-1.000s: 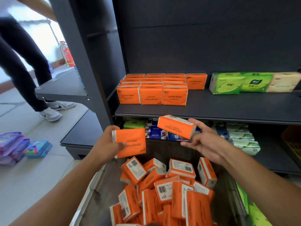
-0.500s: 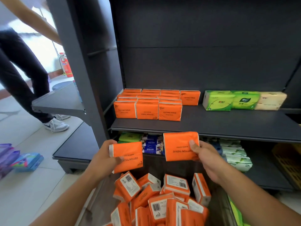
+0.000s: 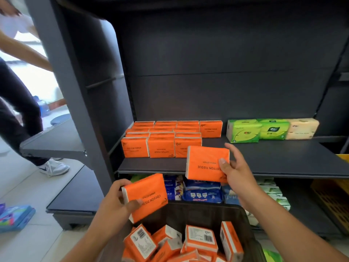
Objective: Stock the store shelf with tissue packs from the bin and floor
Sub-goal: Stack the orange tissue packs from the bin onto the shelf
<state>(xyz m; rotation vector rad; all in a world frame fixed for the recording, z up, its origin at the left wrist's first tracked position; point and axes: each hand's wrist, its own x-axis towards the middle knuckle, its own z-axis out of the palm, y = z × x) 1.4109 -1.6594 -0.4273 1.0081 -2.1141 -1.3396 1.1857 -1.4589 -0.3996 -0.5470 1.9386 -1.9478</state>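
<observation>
My right hand [image 3: 235, 172] grips an orange tissue pack [image 3: 204, 163] upright in front of the dark shelf's [image 3: 264, 163] front edge, just right of the orange packs [image 3: 161, 140] standing in rows on it. Lower down, my left hand [image 3: 118, 202] holds a second orange pack [image 3: 146, 195] above the bin's [image 3: 247, 220] far left corner. Several more orange packs [image 3: 188, 242] lie jumbled inside the bin.
Two green packs [image 3: 243, 131] and a beige pack [image 3: 302, 128] stand at the shelf's back right. Blue and white packs [image 3: 202, 191] fill the lower shelf. A person's legs [image 3: 22, 118] stand at left by a side shelf [image 3: 52, 142]. Colourful packs [image 3: 16, 216] lie on the floor.
Both hands have risen from the bin. The right hand turned its pack upright and carried it up to the shelf's front edge. The view moved closer to the shelf.
</observation>
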